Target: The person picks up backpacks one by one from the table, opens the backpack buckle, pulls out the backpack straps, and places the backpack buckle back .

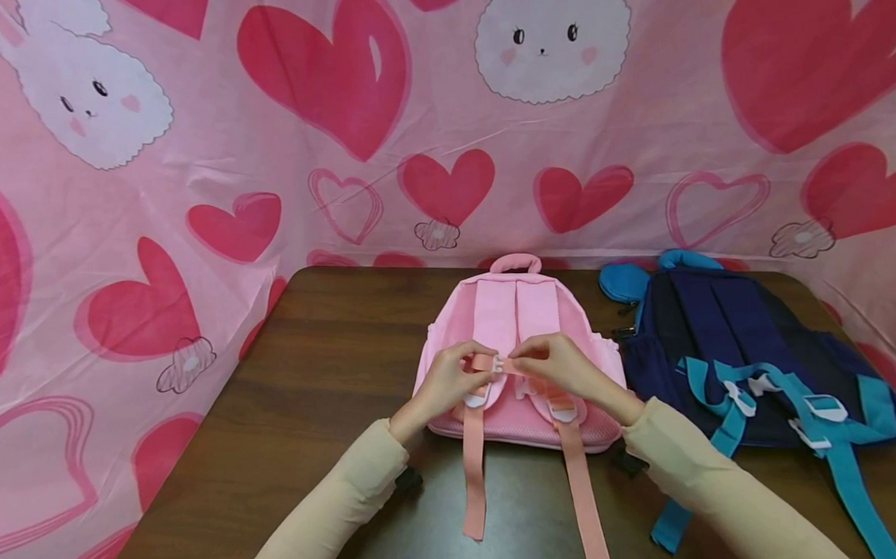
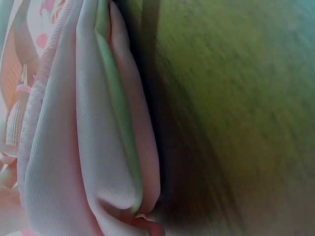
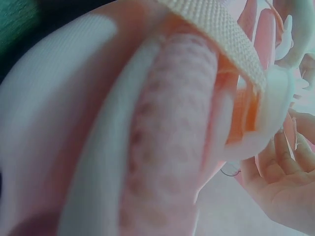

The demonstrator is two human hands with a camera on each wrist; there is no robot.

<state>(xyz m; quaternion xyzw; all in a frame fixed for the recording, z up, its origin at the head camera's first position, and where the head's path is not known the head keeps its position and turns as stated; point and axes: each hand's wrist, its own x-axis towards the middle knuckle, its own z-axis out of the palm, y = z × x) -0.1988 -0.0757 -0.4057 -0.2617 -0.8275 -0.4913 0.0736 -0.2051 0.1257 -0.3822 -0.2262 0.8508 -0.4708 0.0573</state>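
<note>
A pink backpack (image 1: 457, 313) lies on the table with its shoulder straps facing up. My left hand (image 1: 447, 376) pinches a short peach strap on the left of a small white buckle (image 1: 498, 364). On the buckle's other side, my right hand (image 1: 560, 364) pinches the matching strap between thumb and fingers. The two buckle parts meet between the hands; whether they are locked together cannot be made out. White strap adjusters (image 1: 564, 411) sit below, with two peach webbing tails (image 1: 585, 511) hanging toward me. In the right wrist view, a white adjuster (image 3: 278, 105) appears close up.
A navy backpack (image 1: 724, 317) with teal straps (image 1: 859, 497) and white buckles lies to the right, close beside the pink one. A round blue pouch (image 1: 623, 282) hangs at its top left. Behind the brown table (image 1: 323, 391) hangs a pink cloth (image 1: 426, 103) with hearts and rabbits.
</note>
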